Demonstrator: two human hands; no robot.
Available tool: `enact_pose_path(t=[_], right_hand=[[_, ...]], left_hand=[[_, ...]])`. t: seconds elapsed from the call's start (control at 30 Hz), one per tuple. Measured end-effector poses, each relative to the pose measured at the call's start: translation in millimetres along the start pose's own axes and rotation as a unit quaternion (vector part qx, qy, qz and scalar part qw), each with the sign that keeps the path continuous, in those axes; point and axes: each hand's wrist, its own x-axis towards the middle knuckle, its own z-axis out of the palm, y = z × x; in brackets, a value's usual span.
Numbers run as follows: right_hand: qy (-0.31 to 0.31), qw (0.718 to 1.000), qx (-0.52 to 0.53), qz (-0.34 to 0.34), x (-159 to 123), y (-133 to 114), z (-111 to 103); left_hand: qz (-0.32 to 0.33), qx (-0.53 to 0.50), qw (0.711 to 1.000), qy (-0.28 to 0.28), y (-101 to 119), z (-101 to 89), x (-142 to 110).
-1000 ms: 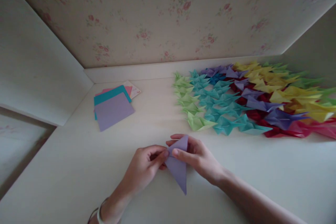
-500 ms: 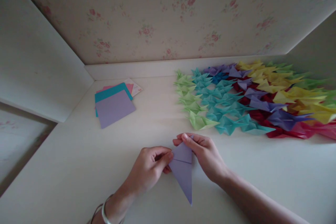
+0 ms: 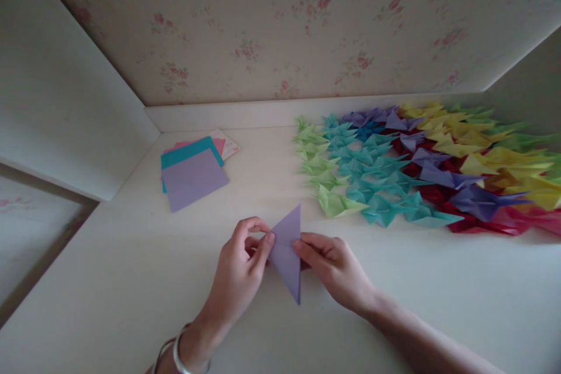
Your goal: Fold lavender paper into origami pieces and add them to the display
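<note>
A folded piece of purple origami paper (image 3: 287,254) is held above the white tabletop, its long straight edge upright on the right and points at top and bottom. My left hand (image 3: 243,263) pinches its left corner between thumb and fingers. My right hand (image 3: 331,263) grips the right edge near the middle, thumb on the front face; its other fingertips are partly hidden behind the paper. A faint crease runs across the paper at about thumb height.
At the left back lies a stack of paper sheets, a purple sheet (image 3: 195,181) over a teal sheet (image 3: 186,155), with pink below. Rows of folded paper cranes fill the right back: green cranes (image 3: 337,201), teal cranes (image 3: 379,204), yellow cranes (image 3: 504,160). A floral wall (image 3: 245,29) stands behind.
The purple paper has shifted left and now shows a taller upper point and a shorter lower one. My right hand has slid down from the top to the middle of the right edge.
</note>
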Motion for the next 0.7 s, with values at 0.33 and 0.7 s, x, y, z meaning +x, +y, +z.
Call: enact_pose_path(t=[0.33, 0.7], right_hand=[[0.017, 0.989, -0.123, -0.081, -5, -8, -5], [-0.003, 0.999, 0.033, -0.021, -2, 3, -7]], left_hand=[[0.101, 0.054, 0.989, -0.096, 9, 6.2, -6], [-0.022, -0.195, 0.961, -0.193, 19, 0.9, -7]])
